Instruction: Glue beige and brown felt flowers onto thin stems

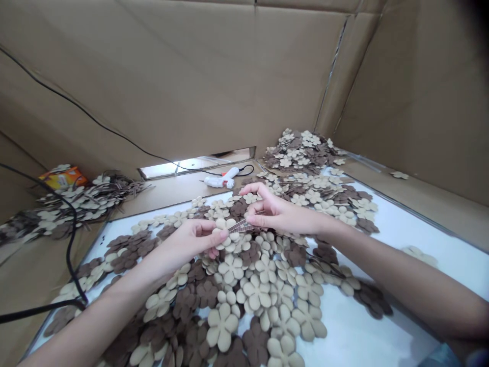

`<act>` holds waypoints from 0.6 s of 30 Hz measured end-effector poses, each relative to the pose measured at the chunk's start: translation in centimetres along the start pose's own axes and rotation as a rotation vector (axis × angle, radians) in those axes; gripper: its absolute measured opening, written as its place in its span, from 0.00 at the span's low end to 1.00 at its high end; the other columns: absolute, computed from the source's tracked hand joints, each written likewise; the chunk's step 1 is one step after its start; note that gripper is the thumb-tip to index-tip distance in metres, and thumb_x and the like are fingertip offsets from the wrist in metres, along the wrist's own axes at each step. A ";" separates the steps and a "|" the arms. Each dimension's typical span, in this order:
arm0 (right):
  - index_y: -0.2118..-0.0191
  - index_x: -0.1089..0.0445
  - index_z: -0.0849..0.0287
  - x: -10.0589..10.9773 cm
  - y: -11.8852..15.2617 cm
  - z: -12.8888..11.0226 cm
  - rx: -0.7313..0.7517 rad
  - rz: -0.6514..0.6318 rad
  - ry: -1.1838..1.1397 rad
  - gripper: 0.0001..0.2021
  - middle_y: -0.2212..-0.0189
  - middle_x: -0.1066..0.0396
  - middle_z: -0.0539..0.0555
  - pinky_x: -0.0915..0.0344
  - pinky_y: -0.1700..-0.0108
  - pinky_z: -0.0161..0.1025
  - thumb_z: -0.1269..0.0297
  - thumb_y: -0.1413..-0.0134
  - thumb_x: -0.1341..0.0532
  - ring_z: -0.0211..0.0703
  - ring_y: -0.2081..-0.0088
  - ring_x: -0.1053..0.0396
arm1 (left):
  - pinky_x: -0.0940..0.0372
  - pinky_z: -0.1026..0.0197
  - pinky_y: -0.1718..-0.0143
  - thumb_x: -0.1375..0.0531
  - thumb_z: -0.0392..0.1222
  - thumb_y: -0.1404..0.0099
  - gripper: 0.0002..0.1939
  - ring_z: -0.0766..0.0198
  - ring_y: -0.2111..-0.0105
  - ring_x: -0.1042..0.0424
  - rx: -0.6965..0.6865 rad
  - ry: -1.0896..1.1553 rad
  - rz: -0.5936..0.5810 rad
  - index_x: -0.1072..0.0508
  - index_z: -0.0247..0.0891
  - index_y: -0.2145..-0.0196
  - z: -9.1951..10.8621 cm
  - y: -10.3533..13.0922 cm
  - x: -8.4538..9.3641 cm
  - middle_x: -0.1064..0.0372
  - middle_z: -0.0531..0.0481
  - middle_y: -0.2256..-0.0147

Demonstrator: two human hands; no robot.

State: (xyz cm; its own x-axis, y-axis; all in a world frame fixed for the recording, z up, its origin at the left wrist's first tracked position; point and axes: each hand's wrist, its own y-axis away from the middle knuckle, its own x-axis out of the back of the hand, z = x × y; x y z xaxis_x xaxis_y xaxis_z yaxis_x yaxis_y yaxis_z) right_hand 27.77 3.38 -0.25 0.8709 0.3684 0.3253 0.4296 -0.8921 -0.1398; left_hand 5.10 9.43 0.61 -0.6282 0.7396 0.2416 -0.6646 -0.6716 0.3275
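My left hand (198,238) pinches a cream flower (225,228) and the left ends of some thin brown striped strips (243,226) between thumb and fingers. The strips' right ends reach my right hand (266,209), whose thumb and forefinger close on them. Beneath both hands lie many loose flowers, such as a cream one (256,291) and a dark brown one (255,340), spread over a white board (336,331).
A white glue gun (221,178) lies beyond the hands. Flower heaps stand at the back right (301,150) and left (82,204), the left one by an orange packet (64,177). Black cables (72,244) run along the left. Cardboard walls (183,76) enclose the surface.
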 end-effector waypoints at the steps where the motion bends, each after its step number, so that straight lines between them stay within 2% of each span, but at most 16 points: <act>1: 0.45 0.53 0.52 0.3 0.0 0.1 0.006 -0.004 -0.006 0.21 0.72 0.41 0.45 0.46 0.69 0.32 0.59 0.40 0.45 0.32 0.74 0.46 | 0.42 0.69 0.75 0.35 0.45 0.48 0.10 0.68 0.78 0.36 -0.006 -0.007 0.004 0.28 0.34 0.76 0.0 -0.1 0.0 0.35 0.56 0.79; 4: 0.46 0.51 0.53 1.1 0.0 0.3 0.018 -0.005 -0.031 0.18 0.74 0.44 0.44 0.47 0.69 0.32 0.59 0.39 0.46 0.33 0.73 0.46 | 0.42 0.69 0.75 0.34 0.44 0.48 0.10 0.68 0.78 0.36 -0.014 -0.021 0.005 0.28 0.34 0.76 -0.1 -0.3 0.2 0.36 0.56 0.79; 10: 0.46 0.50 0.54 1.8 0.0 0.5 0.029 -0.006 -0.087 0.17 0.75 0.42 0.45 0.46 0.69 0.32 0.61 0.38 0.47 0.34 0.73 0.44 | 0.41 0.68 0.75 0.36 0.49 0.46 0.14 0.68 0.78 0.37 -0.012 -0.048 0.000 0.29 0.34 0.77 -0.3 -0.4 0.3 0.35 0.55 0.80; 16: 0.47 0.48 0.56 2.1 0.0 0.6 0.020 -0.031 -0.033 0.16 0.76 0.44 0.44 0.46 0.70 0.32 0.62 0.38 0.47 0.33 0.74 0.45 | 0.41 0.68 0.74 0.36 0.49 0.46 0.14 0.68 0.77 0.36 0.003 -0.051 0.007 0.28 0.34 0.75 -0.4 -0.4 0.5 0.35 0.55 0.79; 18: 0.46 0.47 0.56 2.5 0.0 1.0 0.022 0.007 -0.020 0.17 0.76 0.42 0.44 0.46 0.70 0.31 0.62 0.39 0.46 0.33 0.74 0.44 | 0.42 0.68 0.74 0.36 0.49 0.46 0.14 0.68 0.76 0.36 0.000 -0.046 0.023 0.28 0.34 0.74 -0.6 -0.5 0.7 0.35 0.55 0.77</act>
State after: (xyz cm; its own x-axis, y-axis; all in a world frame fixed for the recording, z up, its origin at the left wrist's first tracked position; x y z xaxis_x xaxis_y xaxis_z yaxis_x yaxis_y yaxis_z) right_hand 30.15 4.59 -0.33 0.8785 0.3677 0.3051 0.4285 -0.8887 -0.1629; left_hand 4.73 10.24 0.11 -0.6242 0.7252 0.2907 -0.6501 -0.6885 0.3216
